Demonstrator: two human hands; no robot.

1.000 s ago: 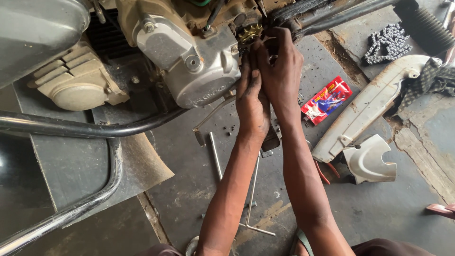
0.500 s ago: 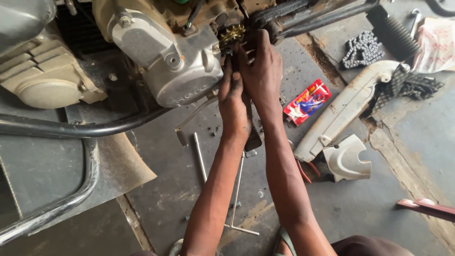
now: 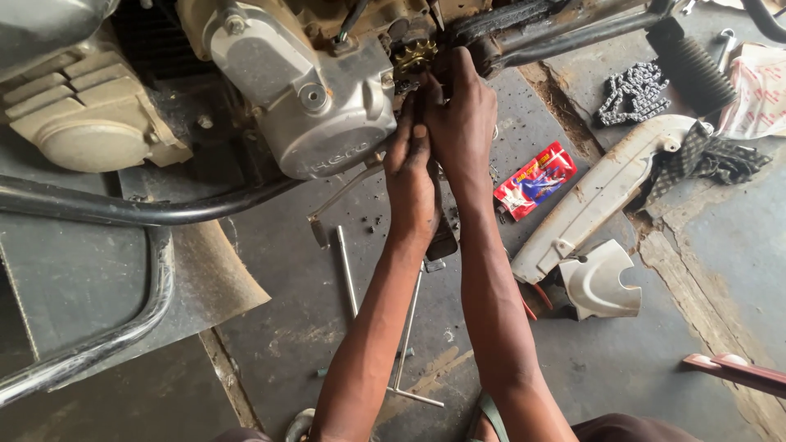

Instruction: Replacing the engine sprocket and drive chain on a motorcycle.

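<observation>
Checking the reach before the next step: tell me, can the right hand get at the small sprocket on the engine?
Probably yes: the right hand already has its fingertips at the sprocket, with only the left hand close beside it.

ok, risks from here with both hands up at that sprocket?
Both the left hand and right hand crowd the toothed sprocket; a slip could cut fingers. Small loose parts lie on the floor under the engine, easily lost. The long T-handle tool lies beside the forearms, easily knocked.
</observation>
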